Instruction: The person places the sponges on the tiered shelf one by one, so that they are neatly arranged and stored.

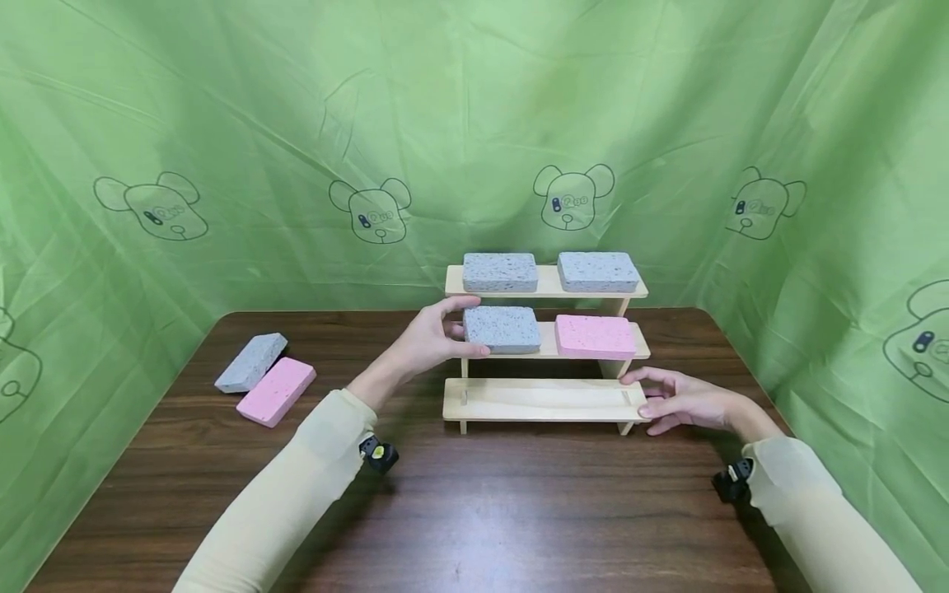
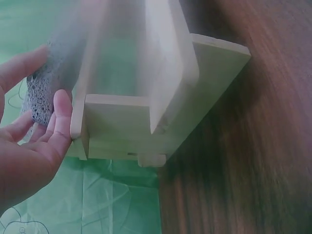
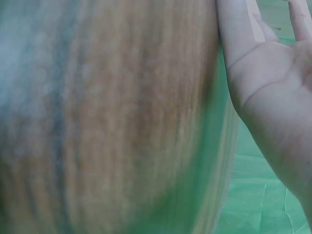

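A three-tier wooden stand stands on the table. My left hand grips a grey porous sponge by its left end, at the left of the middle tier. The left wrist view shows the thumb and fingers of that hand around the grey sponge's end, beside the shelf. A pink sponge lies on the right of the same tier. Two grey sponges, one left and one right, lie on the top tier. My right hand holds the bottom tier's right end between thumb and fingers.
At the table's left lie another grey sponge and another pink sponge, side by side and touching. A green curtain with bear-head drawings hangs behind and around the brown wooden table. The right wrist view is mostly blurred.
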Tool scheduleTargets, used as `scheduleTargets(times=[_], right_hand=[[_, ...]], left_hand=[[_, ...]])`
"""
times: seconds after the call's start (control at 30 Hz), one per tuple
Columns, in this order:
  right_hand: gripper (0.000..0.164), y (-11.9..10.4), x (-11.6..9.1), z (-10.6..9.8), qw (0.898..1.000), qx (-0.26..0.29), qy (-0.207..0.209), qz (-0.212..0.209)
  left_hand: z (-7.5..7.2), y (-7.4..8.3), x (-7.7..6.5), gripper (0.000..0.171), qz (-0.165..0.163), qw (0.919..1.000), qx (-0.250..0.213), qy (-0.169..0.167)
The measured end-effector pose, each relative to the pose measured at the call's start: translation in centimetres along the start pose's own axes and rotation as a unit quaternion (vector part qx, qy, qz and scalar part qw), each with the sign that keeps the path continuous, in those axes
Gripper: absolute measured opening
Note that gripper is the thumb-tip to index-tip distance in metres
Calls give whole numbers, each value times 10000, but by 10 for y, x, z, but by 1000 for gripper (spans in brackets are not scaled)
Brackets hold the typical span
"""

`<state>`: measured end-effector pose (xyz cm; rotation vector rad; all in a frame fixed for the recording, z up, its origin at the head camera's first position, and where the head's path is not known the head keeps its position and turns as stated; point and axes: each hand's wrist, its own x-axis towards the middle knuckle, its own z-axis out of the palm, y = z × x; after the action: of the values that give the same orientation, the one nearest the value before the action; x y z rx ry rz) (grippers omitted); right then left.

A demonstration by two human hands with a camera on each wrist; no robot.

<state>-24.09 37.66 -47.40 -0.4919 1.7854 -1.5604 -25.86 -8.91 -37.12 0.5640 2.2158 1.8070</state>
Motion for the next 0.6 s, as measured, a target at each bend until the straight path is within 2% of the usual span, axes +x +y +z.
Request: scheduleTargets(times=[0.27, 0.6], right_hand=[[47, 1, 1, 0, 10000, -7, 9, -1], [46, -1, -1, 1, 10000, 50, 36, -7]], left_hand=[[0, -5, 1, 87, -10, 10000, -23, -42], [2, -6, 0, 86, -216, 9997, 57, -80]])
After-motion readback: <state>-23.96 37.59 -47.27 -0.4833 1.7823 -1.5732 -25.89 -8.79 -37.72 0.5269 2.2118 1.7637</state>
